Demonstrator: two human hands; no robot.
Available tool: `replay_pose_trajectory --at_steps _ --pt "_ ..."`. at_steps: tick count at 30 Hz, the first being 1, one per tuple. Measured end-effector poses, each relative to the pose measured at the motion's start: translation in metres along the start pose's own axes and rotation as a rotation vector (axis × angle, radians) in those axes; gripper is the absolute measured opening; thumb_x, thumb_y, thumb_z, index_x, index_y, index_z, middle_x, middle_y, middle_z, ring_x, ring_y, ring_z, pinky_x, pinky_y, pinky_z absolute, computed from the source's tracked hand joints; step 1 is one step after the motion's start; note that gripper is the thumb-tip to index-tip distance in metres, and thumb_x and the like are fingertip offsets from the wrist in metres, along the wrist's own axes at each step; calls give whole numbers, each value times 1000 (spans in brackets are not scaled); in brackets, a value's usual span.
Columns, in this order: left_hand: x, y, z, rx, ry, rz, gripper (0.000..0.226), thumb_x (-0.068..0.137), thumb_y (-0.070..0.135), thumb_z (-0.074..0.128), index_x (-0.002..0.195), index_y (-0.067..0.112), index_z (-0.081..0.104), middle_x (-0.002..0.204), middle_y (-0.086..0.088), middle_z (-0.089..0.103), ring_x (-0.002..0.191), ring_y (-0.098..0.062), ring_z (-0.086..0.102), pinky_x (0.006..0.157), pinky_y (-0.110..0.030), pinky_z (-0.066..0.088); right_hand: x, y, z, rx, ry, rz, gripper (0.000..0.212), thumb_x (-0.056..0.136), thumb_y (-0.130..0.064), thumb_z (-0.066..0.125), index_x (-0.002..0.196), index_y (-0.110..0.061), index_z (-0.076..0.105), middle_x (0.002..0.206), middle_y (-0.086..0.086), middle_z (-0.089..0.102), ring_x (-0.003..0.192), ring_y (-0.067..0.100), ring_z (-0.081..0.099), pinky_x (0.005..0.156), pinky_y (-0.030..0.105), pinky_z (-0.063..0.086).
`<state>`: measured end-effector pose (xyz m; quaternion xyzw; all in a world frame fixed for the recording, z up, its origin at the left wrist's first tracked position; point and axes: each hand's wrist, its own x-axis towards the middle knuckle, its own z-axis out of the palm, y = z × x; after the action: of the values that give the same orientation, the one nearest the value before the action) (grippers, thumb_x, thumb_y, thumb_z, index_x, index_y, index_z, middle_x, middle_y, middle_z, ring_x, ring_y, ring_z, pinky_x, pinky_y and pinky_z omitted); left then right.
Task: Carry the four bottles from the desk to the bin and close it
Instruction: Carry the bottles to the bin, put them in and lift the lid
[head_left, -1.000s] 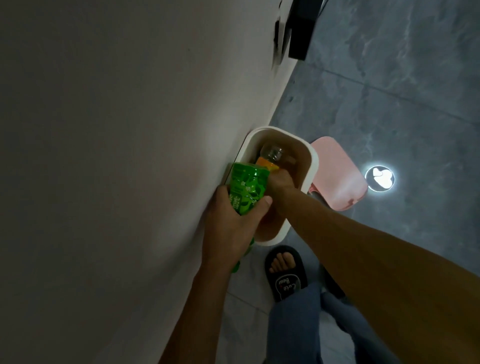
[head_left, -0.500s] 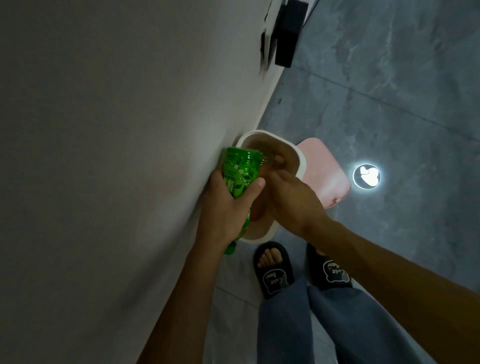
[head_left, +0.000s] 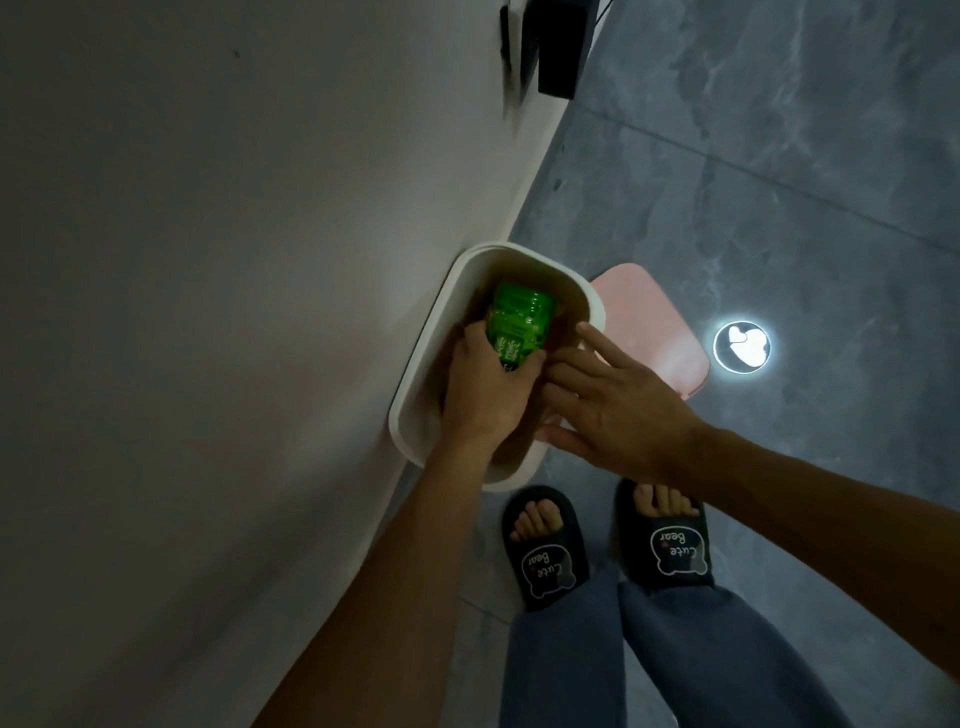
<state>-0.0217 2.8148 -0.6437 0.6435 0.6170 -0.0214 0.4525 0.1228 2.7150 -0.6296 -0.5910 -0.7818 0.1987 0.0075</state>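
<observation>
Your left hand (head_left: 485, 387) wraps its fingers around the green bottle (head_left: 519, 322), already low inside the white bin (head_left: 415, 410). Your right hand (head_left: 610, 402) hovers empty with fingers spread beside it. Next, release the bottle, then swing the pink lid (head_left: 649, 322) on the right shut.

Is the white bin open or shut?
Open. The white bin shows its inside, and its pink lid hangs behind it.

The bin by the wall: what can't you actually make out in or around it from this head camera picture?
- Inside the bin, head view: the left hand and its green bottle hide the bottom, so other bottles can't be counted.
- Bottle cap: covered by the left hand.
- Pink lid: near edge behind the right hand; any hinge unseen.
- Black object on the wall: cut off by the top edge.
</observation>
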Motion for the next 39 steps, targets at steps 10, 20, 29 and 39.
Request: replay_pose_trajectory --at_steps 10,20,29,39 --pt "1 -24 12 38 -42 63 84 88 44 71 157 42 23 141 2 55 130 -17 52 111 -47 44 0 9 14 33 87 -47 48 102 -56 35 110 -21 66 115 2 66 118 25 57 121 48 23" --pt "-77 36 -15 -23 173 271 23 98 23 57 119 30 61 110 18 63 101 2 61 85 -19 54 -57 -22 -4 315 197 259 48 88 -12 56 136 -11 55 139 9 56 131 23 49 115 34 36" --pt "-37 47 109 579 -230 570 39 95 25 59 133 18 52 128 -5 59 117 -21 54 87 -34 50 -98 21 66 409 -82 882 39 93 -32 55 130 -21 50 123 3 60 108 22 58 77 32 51" --pt "47 -25 187 1176 -271 676 51 85 26 72 130 14 51 134 -16 50 128 -35 40 116 -47 30 -40 54 163 337 34 907 17 95 -29 53 102 -16 60 96 4 65 80 22 61 59 30 43"
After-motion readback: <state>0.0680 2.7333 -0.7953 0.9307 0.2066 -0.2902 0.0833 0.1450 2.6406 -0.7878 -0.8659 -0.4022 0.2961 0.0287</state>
